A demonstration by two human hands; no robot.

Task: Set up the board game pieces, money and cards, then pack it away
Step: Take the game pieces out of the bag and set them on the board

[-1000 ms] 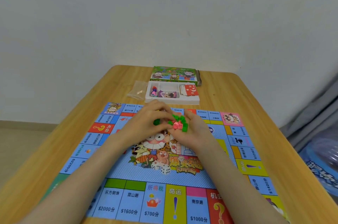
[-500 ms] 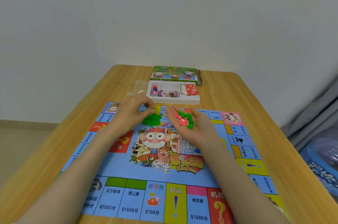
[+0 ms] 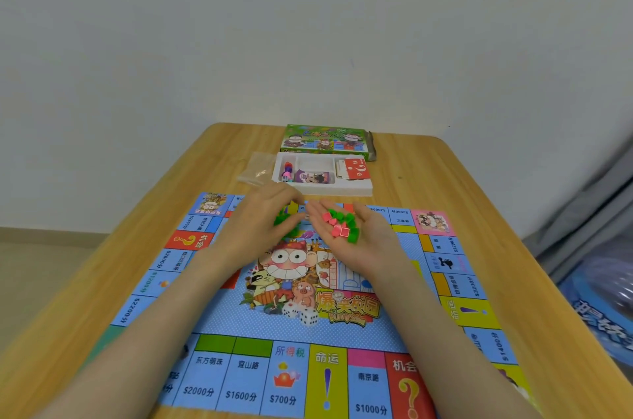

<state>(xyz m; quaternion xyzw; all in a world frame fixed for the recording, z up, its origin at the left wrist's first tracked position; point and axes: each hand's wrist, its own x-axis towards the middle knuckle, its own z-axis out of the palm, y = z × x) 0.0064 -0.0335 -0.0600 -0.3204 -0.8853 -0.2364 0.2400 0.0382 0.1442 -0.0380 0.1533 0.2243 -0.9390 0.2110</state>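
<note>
1. A person is sitting at a wooden bench with a colourful game board lying flat on it, both bare forearms reaching over the board toward its far edge.
2. The right hand is lying palm up above the far middle of the board, its grip released, fingers loosely spread and carrying a small heap of pink and green pieces in the palm.
3. The left hand is hovering palm down just left of the right hand, fingers curling down over a cluster of green pieces on the board. I cannot tell whether its grip is pinching one of them or only touching them.
4. Just beyond the board's far edge a white tray is sitting on the bench. Its left compartment is holding small coloured tokens, with a purple pack beside them, and red cards are lying in the right compartment.
5. A clear plastic bag is lying just left of the tray.
6. The green box lid is resting behind the tray, at the far end of the bench.
</note>
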